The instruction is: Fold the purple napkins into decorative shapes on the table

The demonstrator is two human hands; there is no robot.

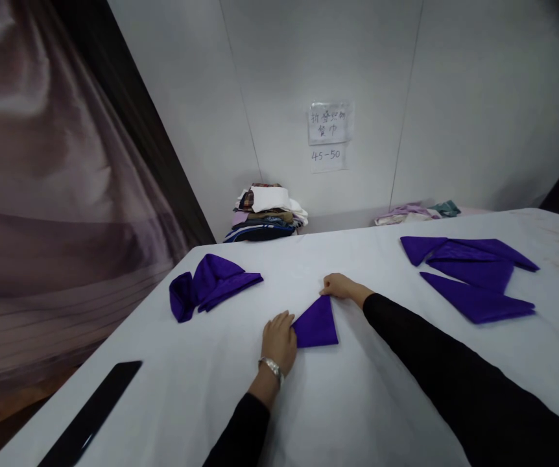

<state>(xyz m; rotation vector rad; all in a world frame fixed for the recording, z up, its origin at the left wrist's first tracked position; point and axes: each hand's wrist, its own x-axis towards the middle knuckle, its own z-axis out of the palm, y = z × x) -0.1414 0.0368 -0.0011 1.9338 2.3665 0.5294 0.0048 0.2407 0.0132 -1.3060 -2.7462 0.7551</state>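
Observation:
A purple napkin (317, 322), folded into a triangle, lies on the white-covered table (202, 389) in front of me. My right hand (340, 286) pinches its top corner. My left hand (279, 340), with a silver bracelet at the wrist, is closed over the left corner, and its fingertips hide that edge. More purple cloths (221, 282) lie loosely bunched to the left. On the right, several folded purple cloths (478, 301) overlap one another.
A long black flat object (95, 415) lies near the left table edge. Behind the table are a pile of folded clothes (267, 211) and some crumpled fabrics (416, 213). Paper signs (331, 124) hang on the wall, and a draped curtain (56, 194) stands at left.

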